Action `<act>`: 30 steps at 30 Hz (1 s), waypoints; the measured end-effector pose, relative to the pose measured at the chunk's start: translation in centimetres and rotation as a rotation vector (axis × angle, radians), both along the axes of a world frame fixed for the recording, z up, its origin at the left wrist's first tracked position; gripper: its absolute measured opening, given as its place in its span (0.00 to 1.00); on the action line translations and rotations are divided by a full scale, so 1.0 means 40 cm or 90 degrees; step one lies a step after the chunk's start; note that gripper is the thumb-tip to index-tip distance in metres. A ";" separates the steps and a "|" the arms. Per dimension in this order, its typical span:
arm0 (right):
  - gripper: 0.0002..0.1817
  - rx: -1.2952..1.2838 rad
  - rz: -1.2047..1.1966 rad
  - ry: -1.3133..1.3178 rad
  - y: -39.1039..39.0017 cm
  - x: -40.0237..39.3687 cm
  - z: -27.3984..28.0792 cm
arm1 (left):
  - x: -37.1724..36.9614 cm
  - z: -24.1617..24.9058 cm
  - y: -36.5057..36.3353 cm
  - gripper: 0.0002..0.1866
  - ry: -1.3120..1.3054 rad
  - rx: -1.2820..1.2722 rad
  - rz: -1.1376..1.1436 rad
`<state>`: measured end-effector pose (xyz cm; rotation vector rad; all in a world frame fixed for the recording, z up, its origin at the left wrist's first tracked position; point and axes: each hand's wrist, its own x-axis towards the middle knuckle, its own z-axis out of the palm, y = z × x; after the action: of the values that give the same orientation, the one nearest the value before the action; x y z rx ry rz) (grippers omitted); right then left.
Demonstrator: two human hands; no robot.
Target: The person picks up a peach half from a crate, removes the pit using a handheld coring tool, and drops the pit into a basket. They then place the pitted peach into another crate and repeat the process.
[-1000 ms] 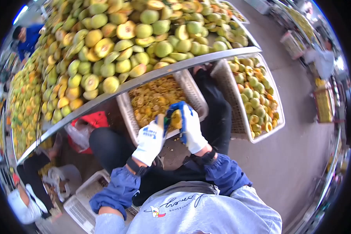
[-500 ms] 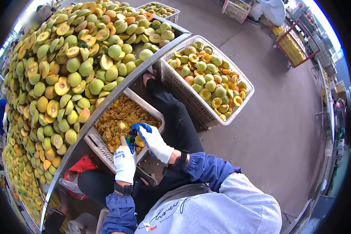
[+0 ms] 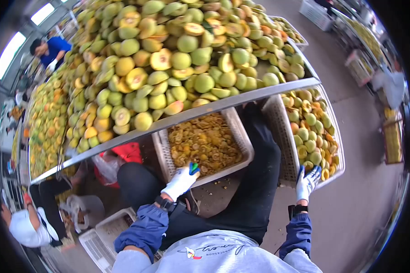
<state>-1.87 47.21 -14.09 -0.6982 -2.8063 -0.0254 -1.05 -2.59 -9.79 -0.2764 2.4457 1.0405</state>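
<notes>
My left hand [image 3: 181, 182], in a white and blue work glove, is closed around a small tool with a green part [image 3: 194, 168]; its tip is hidden. It is at the near edge of a crate of yellow scraps [image 3: 205, 141] that look like pits and flesh. My right hand [image 3: 307, 183], gloved too, has its fingers apart at the near end of a white crate [image 3: 284, 145] filled with halved, pitted peach-like fruit [image 3: 310, 132]. Its fingertips are beside the fruit halves, and I see nothing held in it.
A metal-edged table [image 3: 241, 98] heaped with green-yellow cut fruit [image 3: 159, 59] stands before me. Left of my knees lie a red bag [image 3: 127, 154] and a white bucket [image 3: 89, 209]. Co-workers sit at the left, one in blue [image 3: 57, 51]. Farther right stands a trolley [image 3: 393, 141].
My hands were together over the scrap crate. My right hand has moved right to the crate of fruit halves; the left stays by the scraps with the tool. The view has turned left.
</notes>
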 end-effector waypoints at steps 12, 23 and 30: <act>0.24 -0.427 0.534 0.238 -0.713 -0.242 0.504 | 0.034 -0.071 -0.030 0.31 -0.036 0.072 0.207; 0.29 -0.253 0.645 0.153 -1.048 -0.387 0.432 | 0.055 0.070 -0.030 0.22 0.262 0.083 0.274; 0.37 -0.896 0.714 0.168 -0.912 -0.330 0.394 | 0.049 0.135 -0.023 0.18 0.380 0.475 0.381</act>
<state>-15.05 10.75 1.68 0.7467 -2.1345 2.0493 0.90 -3.51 -4.38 -0.5062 2.2459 2.4973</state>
